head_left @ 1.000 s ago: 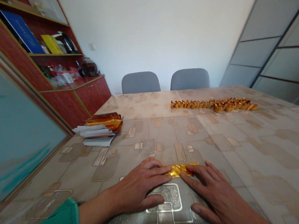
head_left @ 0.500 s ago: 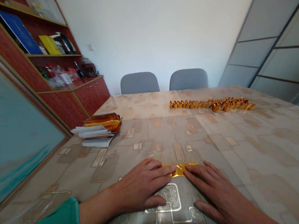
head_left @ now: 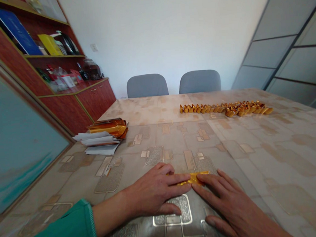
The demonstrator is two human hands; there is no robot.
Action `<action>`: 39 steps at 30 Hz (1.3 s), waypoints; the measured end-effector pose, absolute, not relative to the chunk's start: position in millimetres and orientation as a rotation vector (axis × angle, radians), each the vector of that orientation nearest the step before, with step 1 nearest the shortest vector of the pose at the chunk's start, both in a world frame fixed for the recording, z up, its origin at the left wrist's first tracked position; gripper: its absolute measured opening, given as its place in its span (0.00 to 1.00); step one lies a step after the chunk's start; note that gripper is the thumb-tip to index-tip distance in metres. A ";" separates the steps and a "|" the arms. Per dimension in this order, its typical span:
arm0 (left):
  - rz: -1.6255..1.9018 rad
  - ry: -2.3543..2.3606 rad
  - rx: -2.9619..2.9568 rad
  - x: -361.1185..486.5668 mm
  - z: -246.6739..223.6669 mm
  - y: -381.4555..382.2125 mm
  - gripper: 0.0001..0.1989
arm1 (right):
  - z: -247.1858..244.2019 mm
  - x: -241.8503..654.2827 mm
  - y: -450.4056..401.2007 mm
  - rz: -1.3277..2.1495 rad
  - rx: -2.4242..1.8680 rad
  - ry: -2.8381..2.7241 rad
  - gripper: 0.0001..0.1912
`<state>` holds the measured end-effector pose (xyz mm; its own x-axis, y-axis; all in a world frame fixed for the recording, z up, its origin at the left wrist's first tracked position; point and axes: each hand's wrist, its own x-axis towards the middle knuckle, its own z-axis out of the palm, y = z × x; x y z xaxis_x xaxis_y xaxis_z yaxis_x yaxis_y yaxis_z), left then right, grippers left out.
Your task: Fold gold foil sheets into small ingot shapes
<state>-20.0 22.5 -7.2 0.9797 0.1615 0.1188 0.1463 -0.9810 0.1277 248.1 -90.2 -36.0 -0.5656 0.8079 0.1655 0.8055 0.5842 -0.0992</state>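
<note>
A folded strip of shiny gold foil paper [head_left: 194, 179] lies flat on the table in front of me, partly hidden under my fingers. My left hand [head_left: 158, 190] rests palm down on its left part, index and middle fingers stretched across the foil and the thumb apart. From the other side, my right hand [head_left: 226, 197] presses its fingertips on the strip's right part and lower edge, with the fingers extended and the thumb spread away. Neither hand is wrapped around anything.
At the far right of the patterned table [head_left: 172, 139] stand several folded gold foil pieces [head_left: 227, 108] in rows. A stack of gold and white paper sheets [head_left: 102, 137] lies at the left. Two grey chairs [head_left: 147, 86] stand behind the table. A red shelf cabinet [head_left: 92, 101] is at left.
My left hand has slid slightly right along the foil strip, its fingers covering more of it. My right fingertips have shifted a little, closer to the left ones.
</note>
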 end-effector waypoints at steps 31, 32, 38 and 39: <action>0.342 0.414 2.915 -56.6 -8.2 20.2 0.25 | -9.4 239.3 -61.2 0.360 -1.409 -2.175 0.08; 0.343 0.424 2.923 -57.2 -9.0 19.4 0.25 | -9.0 240.6 -66.4 0.382 -1.398 -2.204 0.08; 0.366 0.449 2.912 -56.7 -8.6 17.1 0.25 | -10.1 252.1 -85.2 0.528 -1.413 -2.308 0.07; 0.359 0.442 2.906 -56.9 -8.5 17.2 0.25 | -10.9 253.5 -85.0 0.534 -1.411 -2.307 0.08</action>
